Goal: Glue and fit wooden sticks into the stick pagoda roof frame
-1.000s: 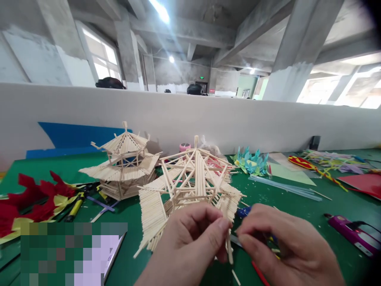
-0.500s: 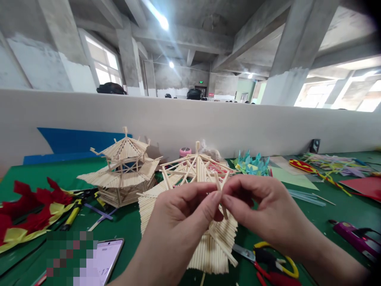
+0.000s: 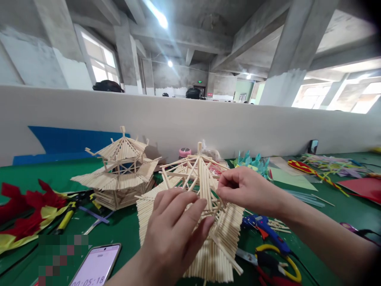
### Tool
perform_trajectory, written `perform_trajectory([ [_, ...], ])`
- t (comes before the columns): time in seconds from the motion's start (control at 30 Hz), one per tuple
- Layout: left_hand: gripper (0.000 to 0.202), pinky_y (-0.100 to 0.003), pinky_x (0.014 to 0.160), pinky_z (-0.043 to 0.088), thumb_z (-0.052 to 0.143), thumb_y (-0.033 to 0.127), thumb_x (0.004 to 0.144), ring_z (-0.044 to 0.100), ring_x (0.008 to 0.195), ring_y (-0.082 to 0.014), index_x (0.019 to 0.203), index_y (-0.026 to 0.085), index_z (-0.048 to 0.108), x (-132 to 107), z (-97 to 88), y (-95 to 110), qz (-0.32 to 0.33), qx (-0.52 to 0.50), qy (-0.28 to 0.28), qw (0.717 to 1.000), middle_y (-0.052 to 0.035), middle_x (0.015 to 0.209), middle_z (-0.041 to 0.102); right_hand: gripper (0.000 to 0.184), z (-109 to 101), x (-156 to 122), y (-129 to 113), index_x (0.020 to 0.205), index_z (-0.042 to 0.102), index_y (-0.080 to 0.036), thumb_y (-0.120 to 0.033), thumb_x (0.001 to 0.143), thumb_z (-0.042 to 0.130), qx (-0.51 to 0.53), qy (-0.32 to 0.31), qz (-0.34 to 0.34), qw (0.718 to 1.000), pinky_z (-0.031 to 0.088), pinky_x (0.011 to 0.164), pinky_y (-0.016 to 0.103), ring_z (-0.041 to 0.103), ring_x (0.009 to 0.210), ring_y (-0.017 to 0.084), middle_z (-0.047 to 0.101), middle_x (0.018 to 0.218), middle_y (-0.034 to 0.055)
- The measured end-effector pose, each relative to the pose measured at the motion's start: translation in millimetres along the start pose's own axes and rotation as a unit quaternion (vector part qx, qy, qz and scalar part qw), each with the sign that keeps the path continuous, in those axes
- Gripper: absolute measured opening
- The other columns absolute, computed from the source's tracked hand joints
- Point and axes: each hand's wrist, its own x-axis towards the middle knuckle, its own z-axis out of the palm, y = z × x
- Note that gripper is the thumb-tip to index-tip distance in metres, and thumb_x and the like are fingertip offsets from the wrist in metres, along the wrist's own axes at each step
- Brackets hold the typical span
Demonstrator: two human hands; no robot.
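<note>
In front of me stands a pavilion model (image 3: 205, 182) made of pale wooden sticks, its upper roof partly an open frame. My right hand (image 3: 242, 186) is closed in a pinch at the right side of that roof, on a short wooden stick mostly hidden by the fingertips. With fingers stretched out and thumb apart, my left hand (image 3: 175, 226) lies over the front left of the model and covers part of its lower roof. A second stick pavilion (image 3: 119, 171), with both roofs covered, stands to the left.
Scissors (image 3: 268, 258) and a blue glue gun (image 3: 268, 230) lie at the right, near loose sticks (image 3: 279, 226). A phone (image 3: 97, 264) showing a timer lies front left, beside red and yellow paper (image 3: 32, 210). A white partition (image 3: 268, 123) closes off the green table's back.
My hands have parted from holding the short stick together. My right hand has moved to the roof's right side; my left has lowered and spread its fingers. The glue gun is now uncovered.
</note>
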Motion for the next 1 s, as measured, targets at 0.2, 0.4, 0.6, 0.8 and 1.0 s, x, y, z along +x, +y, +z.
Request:
perform_trajectory([
  [0.2, 0.022, -0.037, 0.069, 0.040, 0.065, 0.015, 0.063, 0.050, 0.078, -0.0211, 0.084, 0.014, 0.060, -2.2, 9.1, 5.0, -0.006, 0.027, 0.021, 0.999, -0.0067, 0.079, 0.062, 0.013, 0.6, 2.7, -4.3, 0.051, 0.043, -0.017, -0.018, 0.063, 0.045, -0.043, 0.013, 0.006, 0.999, 0.028, 0.043, 0.019, 0.036, 0.048, 0.007, 0.041, 0.050, -0.0052],
  [0.4, 0.018, -0.037, 0.069, 0.040, 0.065, 0.019, 0.065, 0.052, 0.079, -0.0225, 0.082, 0.015, 0.061, -2.4, 14.7, 6.3, -0.017, 0.048, 0.038, 0.998, -0.0071, 0.079, 0.062, 0.013, -0.1, 5.4, -7.5, 0.050, 0.045, -0.018, -0.020, 0.063, 0.045, -0.073, 0.016, 0.009, 0.997, 0.028, 0.042, 0.019, 0.036, 0.048, 0.007, 0.041, 0.049, -0.0052],
  [0.6, 0.019, -0.039, 0.070, 0.039, 0.065, 0.019, 0.064, 0.050, 0.081, -0.0237, 0.083, 0.016, 0.061, -2.6, 19.3, 7.9, -0.039, 0.047, 0.048, 0.997, -0.0079, 0.080, 0.061, 0.013, -0.4, 6.7, -8.1, 0.050, 0.045, -0.018, -0.020, 0.063, 0.045, -0.094, 0.023, -0.004, 0.995, 0.026, 0.041, 0.019, 0.037, 0.047, 0.007, 0.042, 0.048, -0.0044],
  [0.8, 0.015, -0.037, 0.070, 0.037, 0.063, 0.018, 0.066, 0.051, 0.081, -0.0226, 0.082, 0.016, 0.061, 0.4, 25.0, 10.0, -0.045, 0.058, 0.062, 0.995, -0.0067, 0.079, 0.060, 0.011, 1.3, 5.3, -11.0, 0.050, 0.046, -0.018, -0.019, 0.061, 0.045, -0.104, 0.031, -0.002, 0.994, 0.026, 0.041, 0.020, 0.039, 0.046, 0.008, 0.045, 0.048, -0.0039],
  [1.0, 0.014, -0.038, 0.069, 0.036, 0.061, 0.014, 0.067, 0.049, 0.080, -0.0228, 0.080, 0.016, 0.059, 0.3, 26.0, 9.0, -0.048, 0.054, 0.057, 0.996, -0.0071, 0.080, 0.059, 0.011, 3.4, 4.0, -11.7, 0.050, 0.046, -0.018, -0.021, 0.061, 0.046, -0.116, 0.044, -0.002, 0.992, 0.027, 0.042, 0.021, 0.040, 0.046, 0.008, 0.047, 0.048, -0.0030],
])
